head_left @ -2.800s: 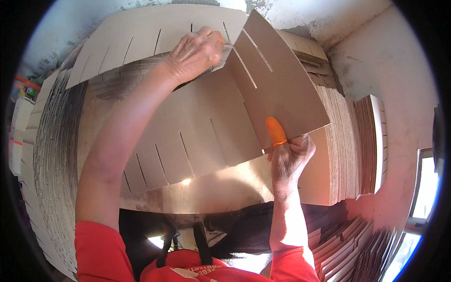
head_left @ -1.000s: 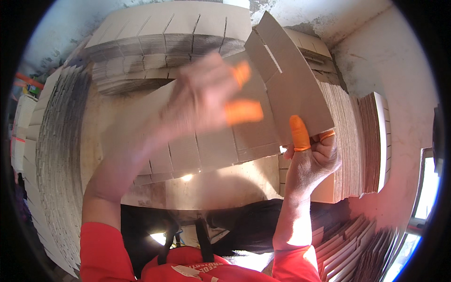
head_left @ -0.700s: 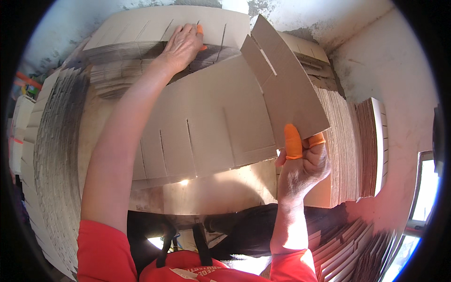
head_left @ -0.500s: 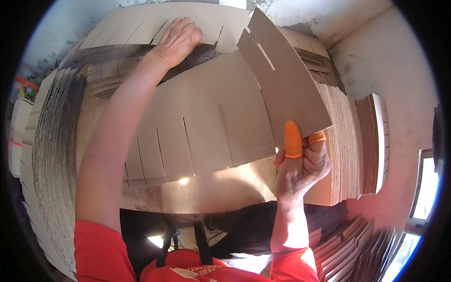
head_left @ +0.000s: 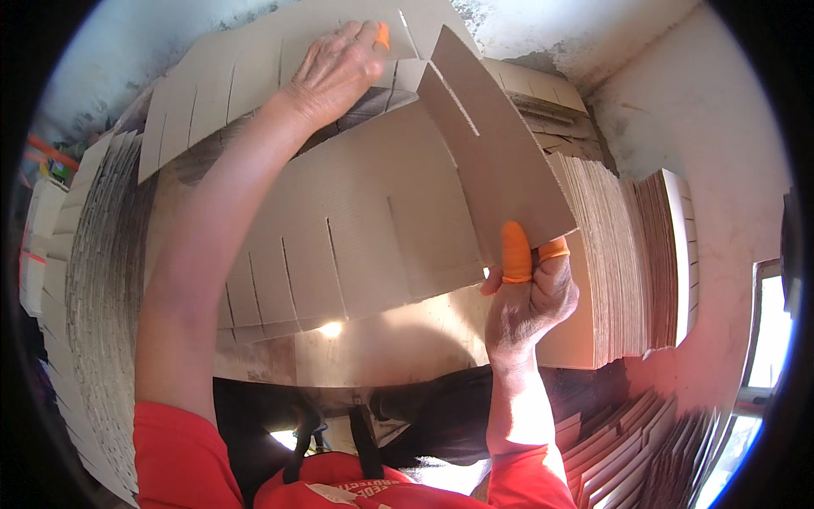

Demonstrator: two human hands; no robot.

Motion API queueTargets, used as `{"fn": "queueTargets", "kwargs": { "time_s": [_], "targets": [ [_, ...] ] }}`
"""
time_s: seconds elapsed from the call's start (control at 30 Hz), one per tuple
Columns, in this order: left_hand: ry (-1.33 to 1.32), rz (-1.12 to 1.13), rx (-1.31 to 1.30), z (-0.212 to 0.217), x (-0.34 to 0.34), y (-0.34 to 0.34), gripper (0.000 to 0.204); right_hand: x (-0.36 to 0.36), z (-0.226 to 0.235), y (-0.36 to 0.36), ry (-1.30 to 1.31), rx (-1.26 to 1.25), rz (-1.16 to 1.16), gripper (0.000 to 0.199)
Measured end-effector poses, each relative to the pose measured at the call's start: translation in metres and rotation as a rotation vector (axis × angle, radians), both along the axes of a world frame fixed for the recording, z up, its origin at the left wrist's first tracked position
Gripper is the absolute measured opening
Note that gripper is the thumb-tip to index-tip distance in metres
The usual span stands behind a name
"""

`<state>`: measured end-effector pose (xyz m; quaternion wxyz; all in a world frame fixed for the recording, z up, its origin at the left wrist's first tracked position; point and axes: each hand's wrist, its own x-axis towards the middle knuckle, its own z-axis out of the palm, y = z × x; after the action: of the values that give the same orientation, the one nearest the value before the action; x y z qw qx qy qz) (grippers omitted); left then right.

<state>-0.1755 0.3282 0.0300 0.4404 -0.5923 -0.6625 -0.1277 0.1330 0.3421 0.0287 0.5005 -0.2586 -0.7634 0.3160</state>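
Note:
My right hand (head_left: 534, 297), with orange finger cots on its thumb and a finger, pinches the lower end of a slotted cardboard strip (head_left: 517, 161). This strip stands tilted at the right end of a wide slotted cardboard sheet (head_left: 365, 204), which slopes above the table. At the far side, my left hand (head_left: 339, 72) is closed on the near edge of a long slotted cardboard sheet (head_left: 254, 72). An orange cot shows on one of its digits; the other fingertips are hidden. The far sheet hangs tilted, its left end toward me.
Tall stacks of cut cardboard stand at the left (head_left: 106, 280) and right (head_left: 602, 263) of the wooden table (head_left: 339, 360). More cardboard pieces (head_left: 619, 450) lean at the lower right. Behind are a stack of slotted sheets (head_left: 543, 93) and a stained wall (head_left: 678, 110).
The far sheet has come up and turned in my left hand, its left end swinging nearer. My right hand and the strip have shifted slightly left.

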Motion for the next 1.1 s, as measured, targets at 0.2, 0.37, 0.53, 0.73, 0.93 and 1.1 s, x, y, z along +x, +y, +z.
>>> {"fn": "queueTargets", "kwargs": {
  "time_s": [0.2,0.37,0.53,0.73,0.93,1.1],
  "targets": [
    [0.059,0.048,-0.025,0.003,0.013,-0.012,0.019,0.004,-0.004,0.003,-0.02,0.112,0.042,0.025],
    [-0.064,0.122,-0.135,0.02,0.031,-0.028,0.026,0.008,0.001,-0.003,-0.018,0.159,0.08,0.025],
    [-0.022,0.016,-0.169,0.027,0.075,-0.05,0.019,0.001,0.002,-0.004,-0.048,0.333,0.004,0.045],
    [-0.082,-0.298,-0.093,0.04,0.154,-0.094,0.012,0.007,0.022,-0.02,-0.219,0.36,0.05,0.073],
    [-0.305,-0.144,-0.3,0.049,0.214,-0.167,0.029,0.017,0.019,-0.046,-0.36,0.54,0.068,0.09],
    [-0.876,-0.041,-0.326,0.021,0.229,-0.251,0.079,0.023,0.044,-0.069,-0.367,0.611,0.044,0.083]
  ]
}}
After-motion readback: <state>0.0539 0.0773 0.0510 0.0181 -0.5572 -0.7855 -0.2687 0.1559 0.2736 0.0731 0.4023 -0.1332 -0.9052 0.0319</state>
